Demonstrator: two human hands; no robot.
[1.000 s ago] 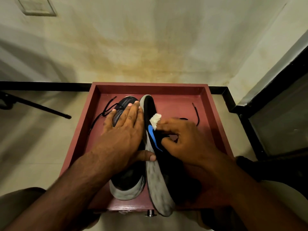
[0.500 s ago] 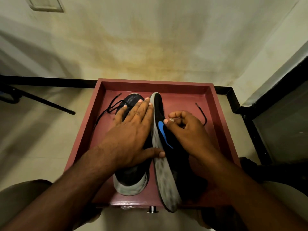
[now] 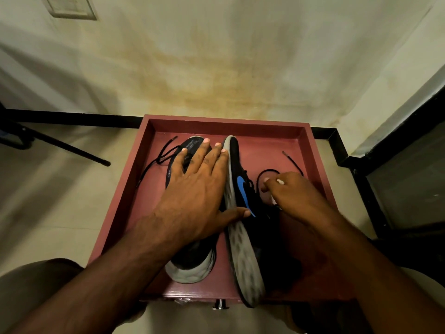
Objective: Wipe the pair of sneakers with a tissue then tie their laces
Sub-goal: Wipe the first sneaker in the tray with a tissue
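Head view: inside the red tray [image 3: 154,127], my left hand [image 3: 195,189] lies flat, fingers spread, across the upright sneaker [image 3: 192,261], thumb bracing the tipped sneaker [image 3: 243,249] beside it. My right hand [image 3: 293,194], off the blue logo since a second ago, pinches the tissue [image 3: 280,181] above bare tray floor near the right wall, loose laces [image 3: 292,162] beside it.

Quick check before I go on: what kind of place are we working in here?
Probably a bare room at home, with the person sitting on the floor. A stained plaster wall meets a tiled floor with black skirting, and the sneakers sit in a reddish drawer-like tray on the ground.
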